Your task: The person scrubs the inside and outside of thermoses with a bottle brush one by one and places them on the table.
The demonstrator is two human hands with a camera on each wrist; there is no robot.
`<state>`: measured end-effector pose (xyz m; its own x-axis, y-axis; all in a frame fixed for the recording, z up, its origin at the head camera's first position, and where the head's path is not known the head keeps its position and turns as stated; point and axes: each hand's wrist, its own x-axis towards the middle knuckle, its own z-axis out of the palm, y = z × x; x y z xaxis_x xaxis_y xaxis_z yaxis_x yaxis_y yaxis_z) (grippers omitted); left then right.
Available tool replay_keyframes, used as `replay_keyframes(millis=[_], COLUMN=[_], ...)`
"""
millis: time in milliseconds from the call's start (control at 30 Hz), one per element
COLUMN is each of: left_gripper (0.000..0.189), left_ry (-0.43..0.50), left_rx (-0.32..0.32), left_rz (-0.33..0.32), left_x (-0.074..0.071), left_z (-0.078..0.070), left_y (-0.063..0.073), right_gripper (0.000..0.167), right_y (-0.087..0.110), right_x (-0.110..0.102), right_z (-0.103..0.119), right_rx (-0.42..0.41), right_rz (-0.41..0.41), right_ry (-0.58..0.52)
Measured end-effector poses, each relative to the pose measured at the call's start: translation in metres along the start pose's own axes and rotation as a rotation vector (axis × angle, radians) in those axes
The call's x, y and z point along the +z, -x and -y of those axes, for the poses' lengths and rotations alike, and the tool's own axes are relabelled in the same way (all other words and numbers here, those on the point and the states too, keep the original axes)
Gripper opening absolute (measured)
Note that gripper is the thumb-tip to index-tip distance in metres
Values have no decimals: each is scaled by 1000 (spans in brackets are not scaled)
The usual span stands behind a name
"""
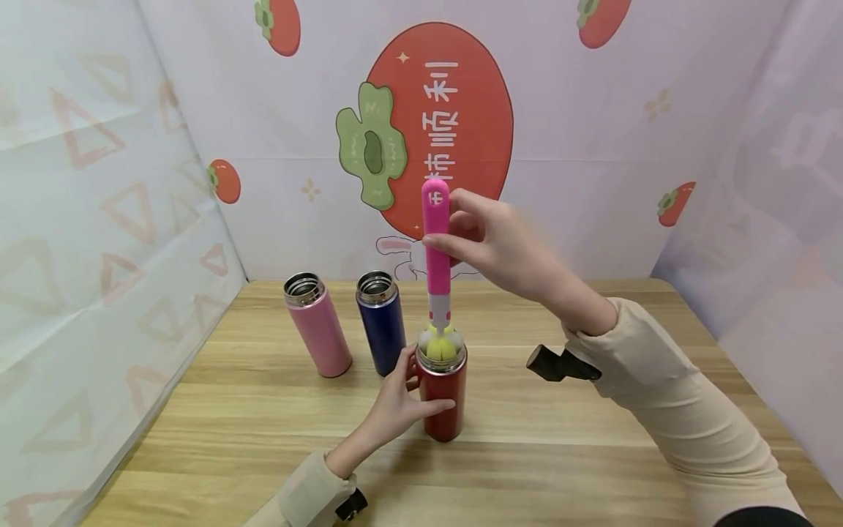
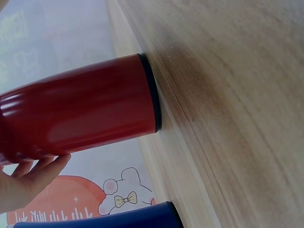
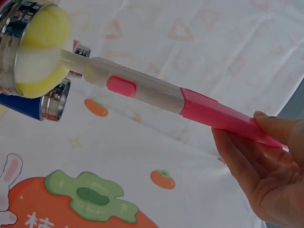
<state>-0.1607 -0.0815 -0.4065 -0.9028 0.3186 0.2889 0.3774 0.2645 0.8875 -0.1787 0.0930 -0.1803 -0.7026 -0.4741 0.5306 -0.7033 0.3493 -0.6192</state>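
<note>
My left hand (image 1: 402, 402) grips a red thermos bottle (image 1: 444, 410), which stands upright with its lid off. In the left wrist view the red bottle (image 2: 85, 104) shows its black base at the table, fingers curled round its side. My right hand (image 1: 494, 238) pinches the pink handle of a bottle brush (image 1: 437, 256) between thumb and fingers. The brush points down, its yellow and white sponge head (image 1: 441, 345) sitting in the bottle's metal mouth. From the right wrist, the sponge (image 3: 42, 52) fills the steel rim, and the thumb and fingers hold the handle's far end.
Left of the red bottle stand a dark blue bottle (image 1: 382, 326) and a pink bottle (image 1: 319, 329), both lidless and upright. They share a wooden table (image 1: 560, 454). A printed cloth (image 1: 593, 132) hangs behind, with more cloth on both sides.
</note>
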Motion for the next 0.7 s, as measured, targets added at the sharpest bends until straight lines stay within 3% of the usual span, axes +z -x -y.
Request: replay_keyframes(millis=[367, 700], left_gripper=[77, 76], left_ry=[10, 9], left_rx=[-44, -10], left_rz=[9, -10], left_x=[2, 3], left_z=[2, -1], left_y=[1, 2], right_gripper=[27, 41], right_y=[10, 30], right_x=[9, 32], right_z=[-10, -36], right_rx=[-27, -43], right_rz=[13, 59], right_ry=[5, -13])
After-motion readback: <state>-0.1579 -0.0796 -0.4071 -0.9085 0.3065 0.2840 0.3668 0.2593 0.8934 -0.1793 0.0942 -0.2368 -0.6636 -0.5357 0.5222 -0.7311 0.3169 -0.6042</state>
